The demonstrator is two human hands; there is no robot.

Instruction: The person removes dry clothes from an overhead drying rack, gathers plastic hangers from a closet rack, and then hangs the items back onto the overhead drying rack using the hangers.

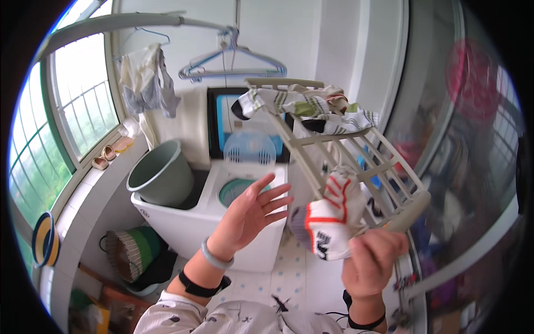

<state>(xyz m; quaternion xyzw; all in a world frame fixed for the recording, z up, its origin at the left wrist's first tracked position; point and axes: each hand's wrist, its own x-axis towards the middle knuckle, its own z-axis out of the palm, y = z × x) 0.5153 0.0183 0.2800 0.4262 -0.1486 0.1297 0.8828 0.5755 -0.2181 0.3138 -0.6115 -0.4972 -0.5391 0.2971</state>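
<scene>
My right hand (373, 261) grips a white sock (333, 221) with red stripes, a grey part and dark lettering. The sock is next to the near end of a beige slatted rack (300, 144); whether it touches the slats I cannot tell. My left hand (258, 213) is raised with fingers apart, holding nothing, in front of a white twin-tub washing machine (250, 250). At the rack's far end lie several white socks (288, 102) with green and black parts. Part of the rack's near end is hidden behind my right hand.
A grey-green bucket (160, 175) stands tilted on the washer's left side; the spin tub (238, 190) is uncovered. Hangers (233, 62) and clothes (144, 83) hang from an overhead pole (142, 20). A woven basket (133, 252) sits low left. Glass sliding doors (450, 167) line the right.
</scene>
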